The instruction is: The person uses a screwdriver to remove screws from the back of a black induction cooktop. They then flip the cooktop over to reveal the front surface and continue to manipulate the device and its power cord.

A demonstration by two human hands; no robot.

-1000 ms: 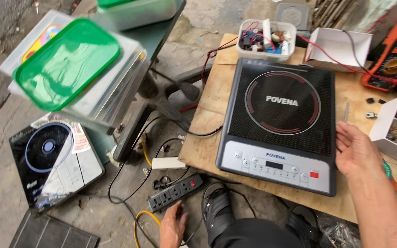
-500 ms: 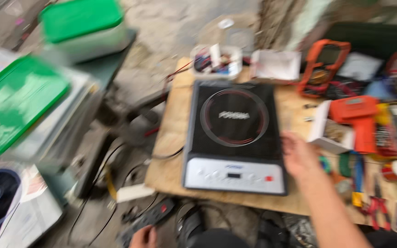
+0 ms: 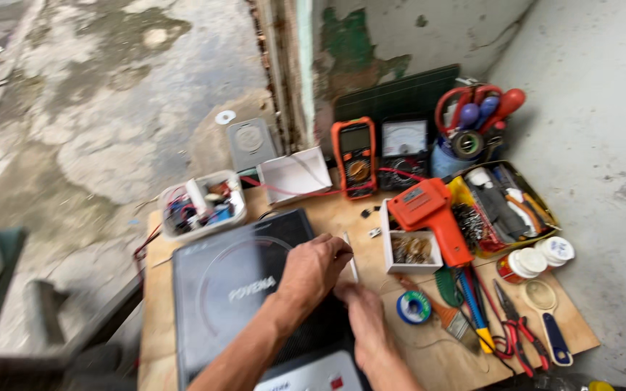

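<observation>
A black induction cooker (image 3: 233,289) with a pale control strip lies on a wooden board (image 3: 429,355). My left hand (image 3: 316,269) reaches across its glass top, fingers curled over its right edge, where a thin pale strip (image 3: 351,269) lies on the board. My right hand (image 3: 365,318) rests just below, against the same edge, its fingertips hidden under the left hand.
Right of the cooker lie an orange soldering gun (image 3: 429,217), a white box of small parts (image 3: 409,250), a solder reel (image 3: 414,307), pliers (image 3: 512,326) and a yellow tool tray (image 3: 505,210). Two multimeters (image 3: 356,156) lean at the back. A tub of wires (image 3: 201,204) stands back left.
The view has swung up and to the right. My left hand has risen from the power strip below the board to the cooker's right edge, joining my right hand.
</observation>
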